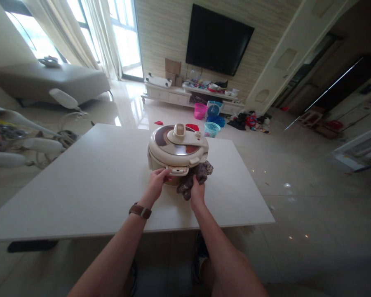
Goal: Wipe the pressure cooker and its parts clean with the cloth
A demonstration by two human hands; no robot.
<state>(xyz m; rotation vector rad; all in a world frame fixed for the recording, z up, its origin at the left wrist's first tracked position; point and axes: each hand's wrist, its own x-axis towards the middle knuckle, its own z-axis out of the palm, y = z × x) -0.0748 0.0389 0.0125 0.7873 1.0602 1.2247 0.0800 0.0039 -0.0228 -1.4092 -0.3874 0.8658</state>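
A cream electric pressure cooker (176, 148) with a brown-patterned, shiny lid stands upright on the white table (89, 185). My left hand (157, 180) grips the left end of its front handle (179, 170), fingers closed. In my right hand (198, 192) is a crumpled dark brown cloth (200, 173) with paler patches, bunched against the cooker's lower right front. The fingers of that hand are closed on the cloth and partly hidden by it. The cooker's lid appears to be on. A brown-strapped watch is on my left wrist.
Beyond the table's far edge stand a pink basket (200, 110) and a turquoise basket (212, 129). A low white cabinet (167, 95) holding clutter runs below the television (219, 39). White-padded equipment (24, 144) is close to the table's left side.
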